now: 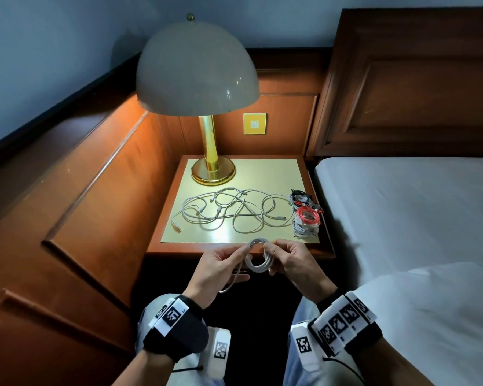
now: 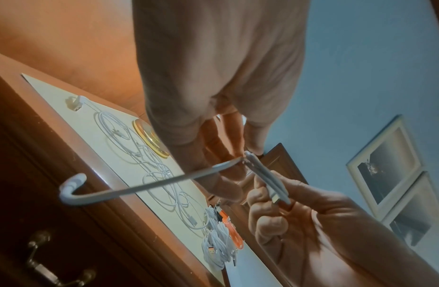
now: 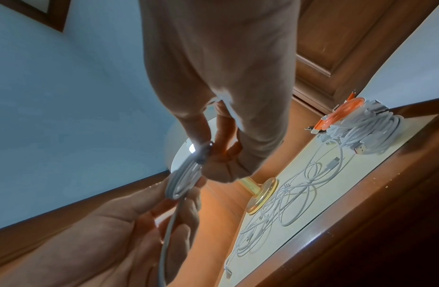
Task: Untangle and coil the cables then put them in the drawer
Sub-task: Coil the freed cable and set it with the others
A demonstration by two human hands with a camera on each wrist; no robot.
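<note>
White cable coil (image 1: 258, 256) sits in mid-air between both hands, just in front of the nightstand's front edge, loop plane roughly upright and facing the person. Right hand (image 1: 292, 264) pinches the coil's right side, fingers curled round the bundled turns. Left hand (image 1: 221, 267) pinches the left side, with the loose tail (image 1: 230, 285) running down across its palm toward the person; the tail ends in a hooked bend in the left wrist view. So the free end lies on the left-hand side; my read is the left hand feeds the last turns while the right anchors. Tangled white cables (image 1: 234, 208) are still spread on the tabletop (image 1: 301, 168), well beyond the hands. Finished bundles, white and red (image 1: 306, 218), sit at its right edge. Drawer handle (image 2: 56, 270) is below the top; the drawer looks closed.
</note>
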